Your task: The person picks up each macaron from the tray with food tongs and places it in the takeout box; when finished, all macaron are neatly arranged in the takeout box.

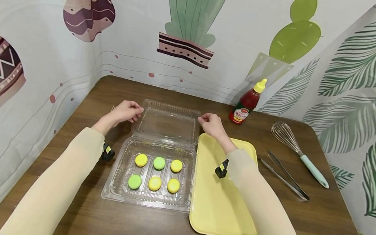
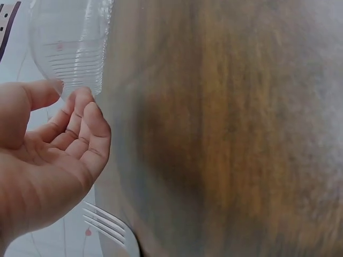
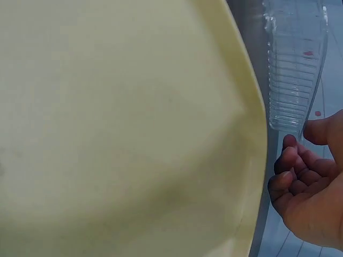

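Observation:
A clear plastic hinged container (image 1: pixel 148 202) stands on the table with its lid (image 1: pixel 168 125) tilted up at the back. Inside the base, in two rows, sit several yellow macarons (image 1: pixel 155 183) and two green macarons (image 1: pixel 134 181). At the lid's far left corner, my left hand (image 1: pixel 123 112) pinches the rim between thumb and fingers; the left wrist view shows this grip on the ribbed edge of the lid (image 2: pixel 75 51). My right hand (image 1: pixel 212 125) pinches the opposite corner, also visible in the right wrist view beside the lid (image 3: pixel 292 80).
A yellow tray (image 1: pixel 214 212) lies right of the container, under my right forearm. Farther right are metal tongs (image 1: pixel 284 177) and a whisk (image 1: pixel 297 149). A red sauce bottle (image 1: pixel 244 104) stands at the back. Beside my left hand lies a fork (image 2: pixel 110 225).

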Motion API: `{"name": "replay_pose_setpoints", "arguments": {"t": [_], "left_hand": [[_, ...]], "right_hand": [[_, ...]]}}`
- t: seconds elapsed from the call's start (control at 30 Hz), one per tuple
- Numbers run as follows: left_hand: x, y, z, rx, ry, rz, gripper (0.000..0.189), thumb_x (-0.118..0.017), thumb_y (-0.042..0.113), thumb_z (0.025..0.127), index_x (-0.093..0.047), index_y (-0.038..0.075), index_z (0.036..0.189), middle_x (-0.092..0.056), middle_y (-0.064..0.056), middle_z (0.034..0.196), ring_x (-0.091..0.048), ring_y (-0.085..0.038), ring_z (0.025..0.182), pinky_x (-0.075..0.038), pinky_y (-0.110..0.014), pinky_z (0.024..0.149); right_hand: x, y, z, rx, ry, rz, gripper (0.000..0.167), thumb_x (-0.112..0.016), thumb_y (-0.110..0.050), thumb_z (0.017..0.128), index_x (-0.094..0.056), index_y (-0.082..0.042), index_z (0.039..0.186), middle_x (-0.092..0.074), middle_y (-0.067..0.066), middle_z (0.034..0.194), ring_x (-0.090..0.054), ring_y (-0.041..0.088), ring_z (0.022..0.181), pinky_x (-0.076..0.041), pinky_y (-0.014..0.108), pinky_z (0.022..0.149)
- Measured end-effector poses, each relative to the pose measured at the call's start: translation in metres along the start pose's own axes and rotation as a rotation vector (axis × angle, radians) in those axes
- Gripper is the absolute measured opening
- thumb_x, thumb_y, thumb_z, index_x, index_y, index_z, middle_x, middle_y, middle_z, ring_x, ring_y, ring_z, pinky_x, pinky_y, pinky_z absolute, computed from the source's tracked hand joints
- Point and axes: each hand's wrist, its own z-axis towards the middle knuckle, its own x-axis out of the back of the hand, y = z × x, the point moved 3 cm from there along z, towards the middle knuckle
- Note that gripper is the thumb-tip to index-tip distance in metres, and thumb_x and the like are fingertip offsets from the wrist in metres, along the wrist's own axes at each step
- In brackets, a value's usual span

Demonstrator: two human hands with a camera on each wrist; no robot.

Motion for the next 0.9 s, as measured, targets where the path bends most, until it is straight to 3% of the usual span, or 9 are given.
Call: {"name": "replay_pose_setpoints", "arguments": {"t": [0.23, 0.37, 0.63, 0.77, 0.9], "left_hand": [[0.007, 0.014, -0.006, -0.034, 0.034, -0.012, 0.033, -0.054, 0.023, 0.104, -0.054, -0.006, 0.118, -0.061, -0.008, 0.09, -0.055, -0.013, 0.073, -0.05, -0.024, 0.066], [0.012, 0.025, -0.011, -0.078, 0.098, 0.005, 0.031, -0.057, 0.024, 0.102, -0.057, -0.005, 0.113, -0.061, -0.007, 0.085, -0.057, -0.015, 0.073, -0.049, -0.024, 0.064], [0.023, 0.045, -0.026, -0.182, 0.225, 0.065, 0.029, -0.061, 0.024, 0.101, -0.065, -0.004, 0.105, -0.065, -0.016, 0.09, -0.059, -0.018, 0.076, -0.049, -0.025, 0.064], [0.027, 0.051, -0.031, -0.225, 0.269, 0.062, 0.027, -0.064, 0.024, 0.1, -0.065, -0.003, 0.102, -0.063, -0.011, 0.085, -0.056, -0.016, 0.072, -0.046, -0.023, 0.06], [0.031, 0.056, -0.038, -0.255, 0.266, 0.015, 0.025, -0.065, 0.022, 0.099, -0.064, -0.002, 0.104, -0.063, -0.005, 0.086, -0.057, -0.016, 0.073, -0.048, -0.022, 0.062]], "right_hand": [[0.01, -0.008, -0.001, 0.023, 0.043, 0.037, 0.027, -0.056, -0.023, 0.103, -0.063, 0.002, 0.11, -0.061, 0.012, 0.09, -0.053, 0.024, 0.08, -0.044, 0.033, 0.073], [0.02, -0.018, -0.004, 0.063, 0.092, 0.068, 0.023, -0.058, -0.019, 0.102, -0.063, 0.002, 0.108, -0.061, 0.011, 0.086, -0.052, 0.023, 0.077, -0.042, 0.031, 0.07], [0.04, -0.034, -0.012, 0.084, 0.12, 0.268, 0.014, -0.062, -0.012, 0.099, -0.063, 0.001, 0.101, -0.062, 0.008, 0.079, -0.054, 0.015, 0.072, -0.044, 0.025, 0.067], [0.049, -0.042, -0.016, 0.093, 0.109, 0.361, 0.014, -0.063, -0.012, 0.1, -0.062, 0.002, 0.102, -0.06, 0.008, 0.076, -0.053, 0.015, 0.065, -0.046, 0.025, 0.062], [0.057, -0.051, -0.021, 0.121, 0.094, 0.424, 0.014, -0.063, -0.011, 0.099, -0.061, 0.003, 0.101, -0.059, 0.006, 0.074, -0.052, 0.014, 0.062, -0.047, 0.026, 0.06]]}}
